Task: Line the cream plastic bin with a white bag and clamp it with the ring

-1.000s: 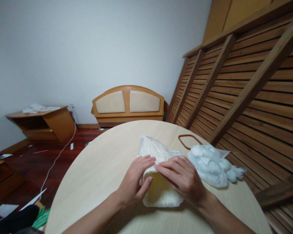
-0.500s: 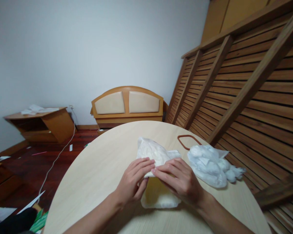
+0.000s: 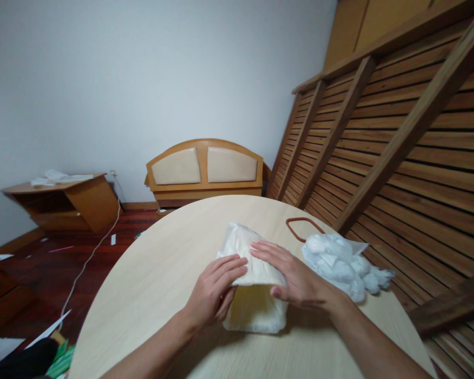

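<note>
A container with a yellowish inside [image 3: 250,305] lies on the round table, its mouth facing me. A thin white plastic bag [image 3: 240,237] covers its top and is folded in at the rim. My left hand [image 3: 217,287] grips the left part of the rim, fingers on top of the bag and thumb tucked below. My right hand [image 3: 284,271] rests over the top right of the bag, fingers stretched out and the thumb apart near the rim's right corner. The container's outer walls are mostly hidden by the bag and hands.
A brown rounded ring [image 3: 296,220] lies on the table [image 3: 161,252] toward the back right. Beside it sits a bunched pile of white plastic bags [image 3: 343,263]. A slatted wooden panel [image 3: 398,158] leans along the right. A headboard [image 3: 205,168] stands behind the table.
My right hand has let go of the bag's edge at the middle and spread over the top of the container. The bag's top looks flatter. My left hand keeps its place.
</note>
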Demonstrator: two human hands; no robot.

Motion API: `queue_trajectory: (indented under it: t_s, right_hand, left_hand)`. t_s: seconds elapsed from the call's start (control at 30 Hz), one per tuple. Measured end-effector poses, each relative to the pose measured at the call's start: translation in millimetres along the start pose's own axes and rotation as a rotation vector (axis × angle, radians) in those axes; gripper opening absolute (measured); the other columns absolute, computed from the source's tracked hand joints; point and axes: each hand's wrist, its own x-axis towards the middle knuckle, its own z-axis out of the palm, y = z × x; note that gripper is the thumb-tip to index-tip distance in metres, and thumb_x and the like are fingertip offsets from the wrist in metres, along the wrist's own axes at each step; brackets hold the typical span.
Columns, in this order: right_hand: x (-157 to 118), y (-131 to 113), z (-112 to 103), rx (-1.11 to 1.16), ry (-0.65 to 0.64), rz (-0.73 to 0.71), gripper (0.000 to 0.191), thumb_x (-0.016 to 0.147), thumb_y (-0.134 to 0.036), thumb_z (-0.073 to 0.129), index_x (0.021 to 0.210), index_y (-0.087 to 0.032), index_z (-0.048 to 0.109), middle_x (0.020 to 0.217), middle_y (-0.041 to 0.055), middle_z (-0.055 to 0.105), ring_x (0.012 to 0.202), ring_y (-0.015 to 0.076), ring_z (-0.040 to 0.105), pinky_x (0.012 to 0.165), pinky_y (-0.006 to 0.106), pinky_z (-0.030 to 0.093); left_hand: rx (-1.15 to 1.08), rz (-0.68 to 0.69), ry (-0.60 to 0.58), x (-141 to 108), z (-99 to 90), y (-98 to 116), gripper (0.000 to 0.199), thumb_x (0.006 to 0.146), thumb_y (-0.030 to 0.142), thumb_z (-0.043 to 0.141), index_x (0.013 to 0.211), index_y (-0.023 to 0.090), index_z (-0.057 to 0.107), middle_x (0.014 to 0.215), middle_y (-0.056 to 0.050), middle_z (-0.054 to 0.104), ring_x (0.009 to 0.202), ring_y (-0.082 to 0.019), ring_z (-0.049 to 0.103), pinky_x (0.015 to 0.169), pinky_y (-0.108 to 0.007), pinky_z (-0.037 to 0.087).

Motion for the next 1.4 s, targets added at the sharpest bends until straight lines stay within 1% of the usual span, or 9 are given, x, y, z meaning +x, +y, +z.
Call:
queue_trajectory:
  t_s: [0.13,0.27,0.37,0.63,0.77,0.9,1.03,1.13,1.4]
  right_hand:
    - [-1.0,-0.2,-3.1,-0.059,0.089,-0.029,0.087,0.089,-0.078,0.042,0.151,-0.017,0.042,0.150,0.0207,0.049,0.142,0.0313,0.043,0.114,0.053,0.038]
    - [2.5,-11.8,-2.4,-0.098,0.191,-0.153,0.062,0.093,-0.057,0.054,0.141,-0.018,0.051,0.139,0.0176,0.059,0.131,0.0287,0.054,0.107,0.049,0.046]
    - [3.2,-14.8,-1.0,-0.134,0.198,-0.194,0.048,0.095,-0.044,0.056,0.136,-0.019,0.054,0.130,0.0148,0.065,0.126,0.0262,0.058,0.102,0.046,0.050]
    - [0.9,-6.6,7.8,-0.126,0.232,-0.129,0.061,0.103,-0.054,0.036,0.151,-0.016,0.036,0.147,0.0171,0.053,0.141,0.0260,0.044,0.113,0.048,0.043]
    - [3.4,-9.1,16.0,-0.167,0.226,-0.087,0.061,0.104,-0.053,0.032,0.154,-0.017,0.034,0.146,0.0166,0.054,0.139,0.0263,0.047,0.111,0.049,0.045]
    - [3.4,-14.4,14.3,-0.232,0.338,-0.074,0.060,0.104,-0.043,0.037,0.156,-0.017,0.027,0.149,0.0180,0.050,0.138,0.0282,0.047,0.109,0.050,0.047]
    - [1.6,-18.4,4.6,-0.317,0.400,-0.264,0.045,0.095,-0.015,0.044,0.139,-0.022,0.051,0.140,0.0129,0.058,0.132,0.0255,0.052,0.103,0.046,0.051]
    - [1.8,-19.2,-0.8,-0.378,0.328,-0.348,0.035,0.093,-0.014,0.047,0.124,-0.020,0.063,0.137,0.0130,0.059,0.132,0.0264,0.050,0.102,0.045,0.052]
    - [3.3,-21.2,-3.9,-0.391,0.278,-0.359,0.023,0.091,-0.014,0.052,0.109,-0.020,0.064,0.143,0.0138,0.053,0.136,0.0263,0.044,0.104,0.042,0.050]
  left_hand:
    - [-0.014,-0.022,0.008,1.4,0.2,0.5,0.046,0.093,0.009,0.043,0.136,0.021,0.052,0.134,-0.013,0.066,0.130,-0.025,0.057,0.103,-0.045,0.052]
    - [-0.032,-0.042,0.040,0.8,1.1,-1.9,0.044,0.094,0.010,0.043,0.136,0.022,0.053,0.134,-0.013,0.066,0.129,-0.025,0.058,0.103,-0.045,0.052]
    - [-0.048,-0.079,0.069,-0.3,1.1,-4.0,0.042,0.095,0.010,0.044,0.134,0.023,0.055,0.133,-0.012,0.067,0.128,-0.024,0.059,0.105,-0.045,0.051]
    - [-0.194,-0.335,0.188,2.4,-8.5,-3.7,0.030,0.103,0.024,0.043,0.125,0.024,0.063,0.129,-0.009,0.069,0.121,-0.022,0.063,0.105,-0.044,0.051]
    - [-0.241,-0.395,0.206,3.5,-12.1,-5.7,0.031,0.104,0.031,0.043,0.123,0.024,0.066,0.127,-0.008,0.071,0.119,-0.023,0.064,0.106,-0.043,0.050]
    - [-0.260,-0.469,0.229,3.5,-12.7,-6.7,0.033,0.103,0.036,0.045,0.122,0.023,0.068,0.124,-0.008,0.072,0.117,-0.023,0.065,0.105,-0.042,0.051]
    - [-0.306,-0.578,0.260,3.6,-13.1,-6.6,0.037,0.102,0.041,0.047,0.121,0.020,0.070,0.124,-0.010,0.072,0.113,-0.025,0.067,0.102,-0.040,0.052]
    - [-0.348,-0.633,0.274,4.1,-15.0,-7.5,0.040,0.101,0.044,0.048,0.121,0.019,0.070,0.126,-0.010,0.071,0.116,-0.026,0.066,0.103,-0.040,0.051]
    - [-0.399,-0.658,0.254,2.0,-15.5,-13.8,0.041,0.102,0.045,0.046,0.125,0.019,0.067,0.132,-0.010,0.068,0.124,-0.026,0.061,0.110,-0.041,0.046]
